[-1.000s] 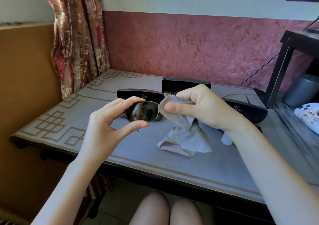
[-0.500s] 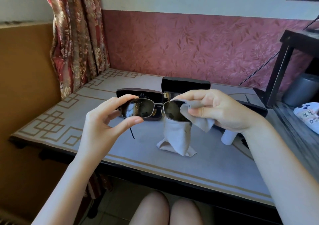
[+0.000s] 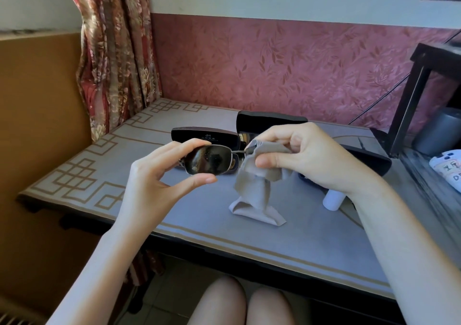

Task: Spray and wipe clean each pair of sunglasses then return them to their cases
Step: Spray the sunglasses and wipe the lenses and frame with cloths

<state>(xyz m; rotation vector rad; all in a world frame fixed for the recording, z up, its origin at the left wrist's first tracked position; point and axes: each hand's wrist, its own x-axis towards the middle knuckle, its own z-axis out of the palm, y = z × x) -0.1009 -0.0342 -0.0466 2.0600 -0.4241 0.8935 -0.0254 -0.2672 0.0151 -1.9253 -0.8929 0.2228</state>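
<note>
Centre left, the left hand pinches one lens rim of the sunglasses, held above the table. To its right, the right hand pinches a grey cloth around the other lens, so this is likely the wiping step. Next, the spotted bare lens probably needs rubbing. Black cases stand behind.

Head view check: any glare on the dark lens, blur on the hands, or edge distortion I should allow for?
Head view: soft daylight, no harsh shadows; the exposed lens of the dark metal-framed sunglasses shows reflections and pale specks; left hand and right hand with the grey cloth look sharp; wide-angle distortion tilts the black stand at the right edge.
</note>
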